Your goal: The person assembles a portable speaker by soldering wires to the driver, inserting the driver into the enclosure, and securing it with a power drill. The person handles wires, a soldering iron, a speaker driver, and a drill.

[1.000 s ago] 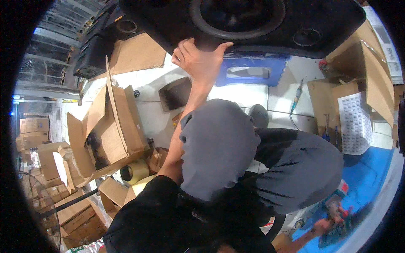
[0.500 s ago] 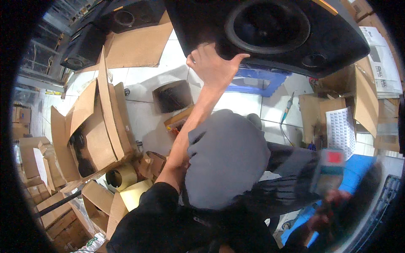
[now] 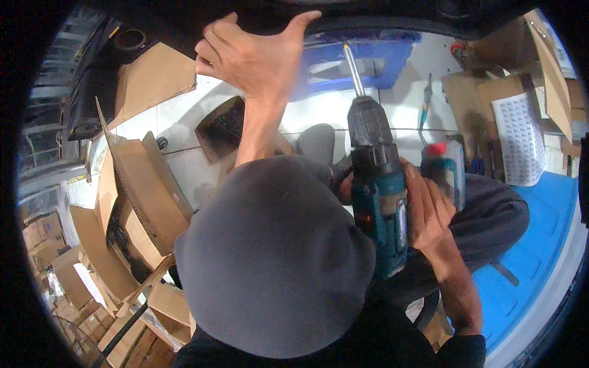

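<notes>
The teal-and-black drill (image 3: pixel 379 196) is clasped in the right hand (image 3: pixel 427 205), its bit (image 3: pixel 354 70) pointing toward the black speaker cabinet (image 3: pixel 386 20). Ahead of that grip lies a blue plastic stand (image 3: pixel 397 55); ahead-left, the left hand (image 3: pixel 254 58) is at the cabinet's edge, its hold unclear.

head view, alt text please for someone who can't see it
A person's right hand grips a teal-and-black power drill, its bit pointing away from the body. The left hand, thumb spread, is at the lower edge of a black speaker cabinet above a blue plastic stand. Cardboard boxes crowd the left side.
</notes>
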`<state>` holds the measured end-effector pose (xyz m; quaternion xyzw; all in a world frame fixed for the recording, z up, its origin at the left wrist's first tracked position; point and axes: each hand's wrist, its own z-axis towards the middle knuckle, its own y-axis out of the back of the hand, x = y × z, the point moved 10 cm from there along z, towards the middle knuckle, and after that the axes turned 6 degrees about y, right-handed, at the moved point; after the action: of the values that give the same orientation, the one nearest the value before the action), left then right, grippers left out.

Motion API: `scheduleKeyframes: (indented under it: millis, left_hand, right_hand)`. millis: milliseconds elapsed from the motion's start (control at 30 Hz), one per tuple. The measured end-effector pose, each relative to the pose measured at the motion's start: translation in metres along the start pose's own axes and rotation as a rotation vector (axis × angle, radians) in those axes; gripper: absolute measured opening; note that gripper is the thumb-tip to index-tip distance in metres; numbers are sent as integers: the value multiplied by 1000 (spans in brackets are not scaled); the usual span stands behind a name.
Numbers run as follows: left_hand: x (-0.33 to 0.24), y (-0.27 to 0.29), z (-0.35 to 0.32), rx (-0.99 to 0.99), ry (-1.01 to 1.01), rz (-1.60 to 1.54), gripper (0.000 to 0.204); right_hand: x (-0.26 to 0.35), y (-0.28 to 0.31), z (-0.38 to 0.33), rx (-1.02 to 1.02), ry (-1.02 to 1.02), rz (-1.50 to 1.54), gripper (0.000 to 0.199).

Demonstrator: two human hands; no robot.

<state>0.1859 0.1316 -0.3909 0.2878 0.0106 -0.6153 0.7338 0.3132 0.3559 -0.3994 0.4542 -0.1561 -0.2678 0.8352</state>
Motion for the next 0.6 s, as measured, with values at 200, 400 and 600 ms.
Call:
scheduleKeyframes:
  millis: [200, 400, 600]
  left_hand:
    - [-4, 3, 1, -17, -27, 41, 81]
    - [-2, 0, 0, 0, -20, 29, 82]
    - [-2, -1, 0, 16, -10, 27, 82]
  right_hand:
    - [-6, -10, 13, 2, 28, 31, 44]
    - [-10, -15, 14, -64, 25, 41, 45]
    - [-15, -18, 14, -75, 16, 41, 44]
